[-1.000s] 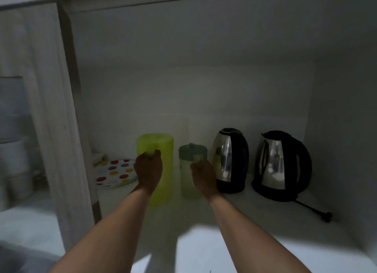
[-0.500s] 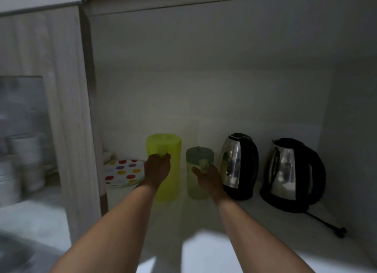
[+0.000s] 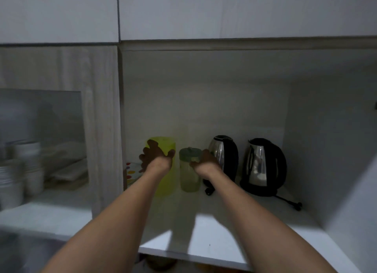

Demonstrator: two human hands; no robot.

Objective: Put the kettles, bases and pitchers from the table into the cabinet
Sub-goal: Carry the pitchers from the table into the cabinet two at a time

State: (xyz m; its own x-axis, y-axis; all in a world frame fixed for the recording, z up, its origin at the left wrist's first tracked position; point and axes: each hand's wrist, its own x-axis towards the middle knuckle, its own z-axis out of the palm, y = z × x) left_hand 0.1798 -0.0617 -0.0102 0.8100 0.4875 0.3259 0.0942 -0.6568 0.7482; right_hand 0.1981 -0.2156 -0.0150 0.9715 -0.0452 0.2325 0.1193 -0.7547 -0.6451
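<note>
Head view — yellow pitcher [image 3: 165, 183], small pitcher [image 3: 189, 180], two kettles [image 3: 263, 162] on bases [image 3: 258, 191] already in cabinet [image 3: 234, 227]. Left hand [image 3: 155, 158] spread, right hand [image 3: 206, 160] loose, both at the pitchers, gripping nothing — table unseen, remainder unknown.

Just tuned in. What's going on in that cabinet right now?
A person has both hands inside the open cabinet, above its shelf. The left hand is spread open in front of the tall yellow-green pitcher, which stands on the shelf. The right hand is against the small lidded pitcher; whether it grips it is unclear. To their right stand the first kettle and the second kettle, with a power cord trailing on the shelf.
</note>
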